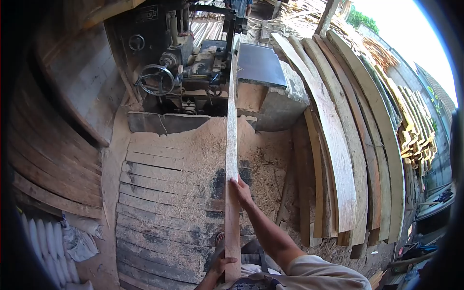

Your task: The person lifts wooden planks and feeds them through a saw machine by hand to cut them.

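Clamps the long board (pixel 232 145), stretching up to the machine (pixel 208 60), with left hand (pixel 223 264) at the end farthest from the machine and right hand (pixel 242 192) closer to it, presumably for level, straight support.

Plank (pixel 232 150) reaches machine (pixel 198 63); boards (pixel 355 150) R, prob. sacks (pixel 50 246) btm L.

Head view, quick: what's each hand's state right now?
Left hand: closed on the long board, by its near end.
Right hand: holding the long board's right edge, farther along.
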Demonstrator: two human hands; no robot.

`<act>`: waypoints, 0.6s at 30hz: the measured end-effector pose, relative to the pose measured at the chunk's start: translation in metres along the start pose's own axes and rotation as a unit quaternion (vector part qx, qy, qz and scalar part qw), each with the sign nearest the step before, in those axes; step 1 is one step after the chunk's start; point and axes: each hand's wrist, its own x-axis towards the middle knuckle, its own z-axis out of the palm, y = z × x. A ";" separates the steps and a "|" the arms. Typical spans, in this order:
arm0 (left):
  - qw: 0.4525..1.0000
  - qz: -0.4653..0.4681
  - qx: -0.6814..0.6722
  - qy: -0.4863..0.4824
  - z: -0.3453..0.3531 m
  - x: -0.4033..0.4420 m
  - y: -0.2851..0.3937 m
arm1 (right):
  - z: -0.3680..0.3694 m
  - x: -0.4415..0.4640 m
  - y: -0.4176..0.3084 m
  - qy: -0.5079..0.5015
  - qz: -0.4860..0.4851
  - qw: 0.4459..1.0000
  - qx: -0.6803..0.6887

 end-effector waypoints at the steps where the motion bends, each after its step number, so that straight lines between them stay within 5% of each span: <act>1: 1.000 0.015 0.010 -0.006 -0.004 0.022 0.014 | 0.001 0.022 -0.013 0.002 -0.005 1.000 0.002; 11: 0.999 0.027 0.020 -0.009 0.016 0.235 0.234 | -0.007 0.253 -0.127 -0.047 -0.082 0.994 0.055; 18: 1.000 0.007 0.005 0.001 0.036 0.358 0.360 | -0.060 0.261 -0.139 -0.156 0.011 0.987 -0.033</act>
